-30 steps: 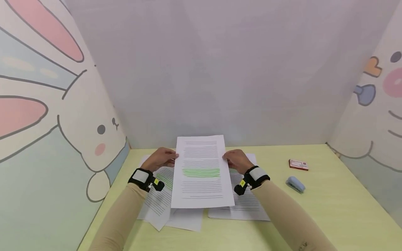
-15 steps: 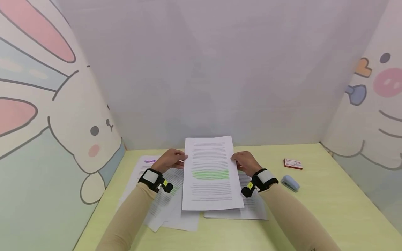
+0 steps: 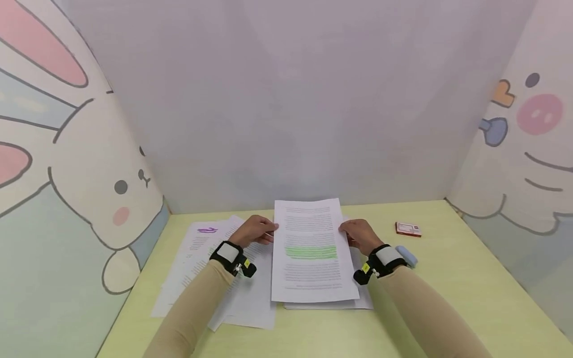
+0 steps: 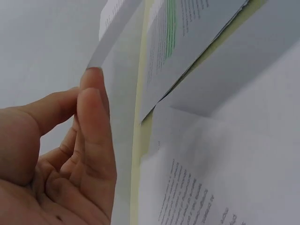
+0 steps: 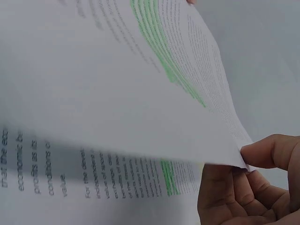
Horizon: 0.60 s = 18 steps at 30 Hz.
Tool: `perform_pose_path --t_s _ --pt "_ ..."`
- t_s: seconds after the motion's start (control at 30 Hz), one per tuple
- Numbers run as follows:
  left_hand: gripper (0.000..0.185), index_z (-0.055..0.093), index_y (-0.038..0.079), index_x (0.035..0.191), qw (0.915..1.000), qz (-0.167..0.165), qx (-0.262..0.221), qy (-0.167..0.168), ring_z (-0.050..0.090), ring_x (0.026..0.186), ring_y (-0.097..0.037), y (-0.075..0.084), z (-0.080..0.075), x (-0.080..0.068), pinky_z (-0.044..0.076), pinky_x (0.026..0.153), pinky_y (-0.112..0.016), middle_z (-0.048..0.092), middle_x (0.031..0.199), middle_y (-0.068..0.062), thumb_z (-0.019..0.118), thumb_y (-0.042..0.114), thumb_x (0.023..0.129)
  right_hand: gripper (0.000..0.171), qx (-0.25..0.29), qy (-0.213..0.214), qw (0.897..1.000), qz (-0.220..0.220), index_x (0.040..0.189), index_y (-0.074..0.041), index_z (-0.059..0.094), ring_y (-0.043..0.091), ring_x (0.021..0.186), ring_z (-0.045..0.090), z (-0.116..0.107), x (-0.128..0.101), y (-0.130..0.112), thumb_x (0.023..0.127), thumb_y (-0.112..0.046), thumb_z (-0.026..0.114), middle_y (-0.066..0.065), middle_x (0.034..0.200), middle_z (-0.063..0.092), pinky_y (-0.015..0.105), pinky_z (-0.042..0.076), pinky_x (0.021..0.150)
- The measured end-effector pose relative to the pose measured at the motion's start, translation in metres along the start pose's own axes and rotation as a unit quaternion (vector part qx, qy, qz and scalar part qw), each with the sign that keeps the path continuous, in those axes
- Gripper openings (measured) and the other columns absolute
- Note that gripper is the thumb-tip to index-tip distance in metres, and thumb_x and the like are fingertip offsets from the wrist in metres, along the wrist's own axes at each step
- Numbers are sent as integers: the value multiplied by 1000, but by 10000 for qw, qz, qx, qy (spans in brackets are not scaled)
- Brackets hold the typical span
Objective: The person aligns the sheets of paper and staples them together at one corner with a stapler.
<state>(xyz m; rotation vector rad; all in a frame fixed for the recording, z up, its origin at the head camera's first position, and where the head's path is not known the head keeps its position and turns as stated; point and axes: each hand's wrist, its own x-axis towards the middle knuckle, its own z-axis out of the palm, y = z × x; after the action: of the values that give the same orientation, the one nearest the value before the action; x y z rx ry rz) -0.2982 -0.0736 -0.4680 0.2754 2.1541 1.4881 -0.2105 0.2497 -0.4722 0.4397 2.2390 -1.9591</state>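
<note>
Both hands pinch the green-highlighted sheet [image 3: 311, 251], left hand [image 3: 254, 231] and right hand [image 3: 359, 234] at its side edges, over the right paper stack [image 3: 363, 293], while loose pages [image 3: 197, 258] left on the bench [image 3: 447, 278] remain ungathered.

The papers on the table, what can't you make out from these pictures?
- Printed text on the held sheet: too small in the head view, blurred in the right wrist view.
- Sheets beneath it: mostly covered by it.
- Blue stapler: partly hidden behind the right hand's wristband.
- Red box label: too small.

Bright, even light; wide-angle edge bending; wrist close-ups blurred
</note>
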Motion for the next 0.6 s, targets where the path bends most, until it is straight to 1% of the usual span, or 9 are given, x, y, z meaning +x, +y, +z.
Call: perform_pose_path --t_s 0.13,0.3,0.47,0.6 --pt "22 70 -3 102 9999 -3 123 -47 69 67 -14 0 11 2 58 61 -26 69 84 -11 67 19 100 31 -69 22 10000 -50 121 11 62 19 79 61 -7 -2 4 101 -10 54 16 103 67 30 50 68" --pt "21 70 -3 101 9998 -15 138 -161 69 66 -14 0 21 4 59 63 -28 70 83 -12 67 17 100 32 -125 134 9998 2 123 10 63 19 80 64 -13 -4 8 101 -12 54 16 105 68 30 52 68" --pt "19 71 -3 103 9997 -117 137 -150 69 66 -14 -1 29 8 59 62 -28 69 84 -12 66 15 100 32 -173 204 9996 57 123 10 62 19 81 65 -19 -6 12 101 -11 53 18 107 68 29 53 68" --pt "18 71 -4 103 9995 -214 188 -116 69 63 -13 -3 35 12 58 60 -26 69 81 -11 67 14 99 32 -237 233 9994 69 122 11 63 19 80 65 -23 -8 15 101 -12 53 18 106 68 29 53 67"
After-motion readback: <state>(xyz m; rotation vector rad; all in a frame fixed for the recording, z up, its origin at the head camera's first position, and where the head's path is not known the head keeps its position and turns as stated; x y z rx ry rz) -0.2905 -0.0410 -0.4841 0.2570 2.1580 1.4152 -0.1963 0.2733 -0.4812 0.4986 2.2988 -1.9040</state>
